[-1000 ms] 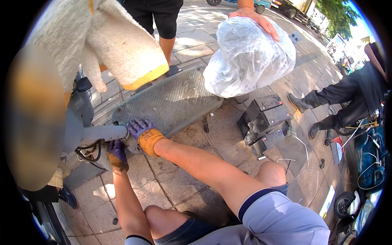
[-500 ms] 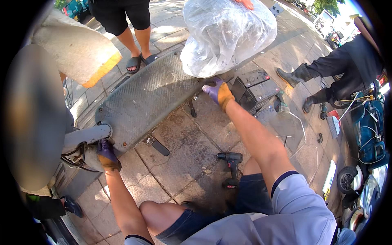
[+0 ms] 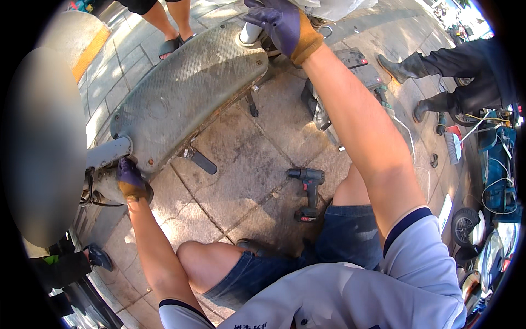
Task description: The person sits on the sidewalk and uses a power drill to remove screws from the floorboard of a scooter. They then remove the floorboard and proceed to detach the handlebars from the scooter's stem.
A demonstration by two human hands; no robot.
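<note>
A long grey ribbed footboard (image 3: 186,88) stretches diagonally ahead, with a silver tube (image 3: 112,152) at its left end and a white post (image 3: 250,34) at its far right end. My left hand (image 3: 131,180), in a purple-and-orange work glove, is closed round the frame just below the silver tube; its fingertips are partly hidden. Gloved alike, my right hand (image 3: 287,30) is raised beside the white post, fingers stretched leftward. Whether it touches the post I cannot tell. Clear plastic wrapping (image 3: 342,8) shows behind it. A black kickstand-like lever (image 3: 203,162) hangs from the footboard's near edge.
A cordless drill (image 3: 308,192) lies on the paving between my knees. Beyond my right forearm sits a dark battery box (image 3: 350,60). One person in boots (image 3: 397,68) stands at right, another in sandals (image 3: 170,46) at far left. A broom (image 3: 453,148) and vehicle parts line the right.
My right hand has moved up and away from the footboard's edge. The plastic-wrapped bundle has shifted up, baring the white post. My left hand keeps its hold as the view shifts.
</note>
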